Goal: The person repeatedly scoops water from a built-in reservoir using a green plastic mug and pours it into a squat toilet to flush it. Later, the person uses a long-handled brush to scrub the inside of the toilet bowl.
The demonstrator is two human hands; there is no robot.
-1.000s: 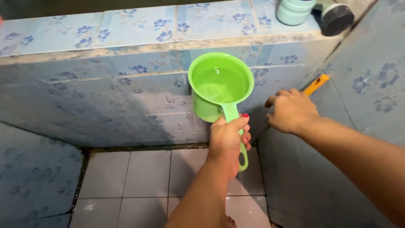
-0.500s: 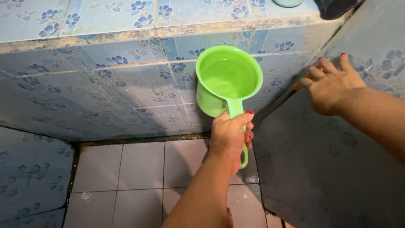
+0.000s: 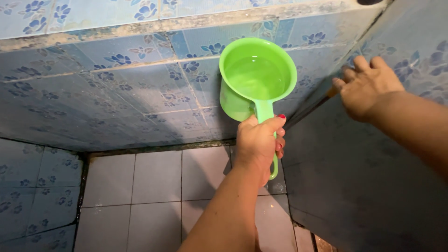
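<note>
Left hand: my left hand (image 3: 255, 142) wraps a closed grip round the handle of the green dipper (image 3: 257, 77), bowl level and holding water, in front of the tiled wall (image 3: 116, 98).
Right hand: my right hand (image 3: 366, 86) presses on the side wall (image 3: 373, 186); an orange bit shows beneath, hold unclear.
Care: I judge the bowl wants keeping level, handle held firm.

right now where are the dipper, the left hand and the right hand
dipper (image 3: 257, 77), head view, on the water-filled bowl
left hand (image 3: 256, 144), head view, on the back of the hand gripping the dipper's handle
right hand (image 3: 368, 91), head view, on the back of the hand against the wall
</note>
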